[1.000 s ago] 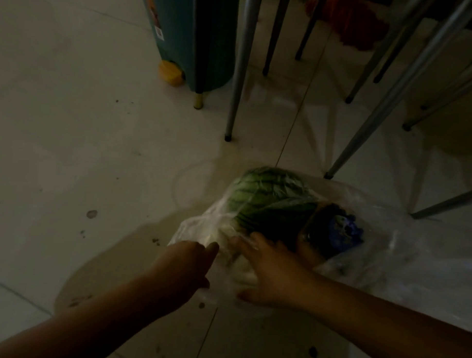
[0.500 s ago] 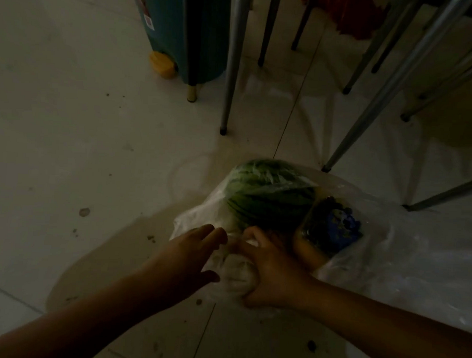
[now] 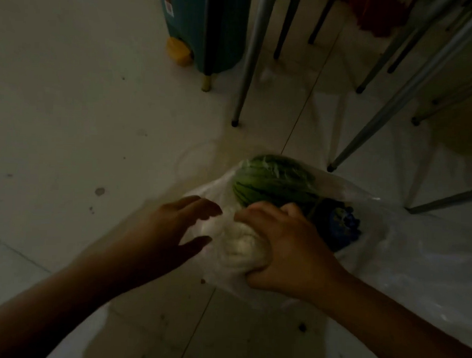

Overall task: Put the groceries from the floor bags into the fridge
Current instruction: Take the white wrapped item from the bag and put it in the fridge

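Observation:
A clear plastic bag [image 3: 403, 254] lies on the tiled floor in dim light. Inside it are a striped green watermelon [image 3: 275, 183] and, to its right, a dark package with a blue label [image 3: 340, 225]. My right hand [image 3: 288, 250] is closed around a bunched white lump of the bag's plastic [image 3: 240, 246] at the near end. My left hand [image 3: 171, 230] hovers just left of that bunch, fingers spread, holding nothing. What the white bunch wraps is hidden.
Grey metal chair and table legs [image 3: 249, 61] stand close behind the bag, one leg [image 3: 392, 101] slanting down beside the watermelon. A teal bin with a yellow wheel [image 3: 208, 30] sits at the back. Something red [image 3: 374, 15] lies under the furniture.
My right hand has closed tighter on the white bunch and drawn it nearer. My left hand has opened its fingers and come off the plastic. The view has shifted slightly.

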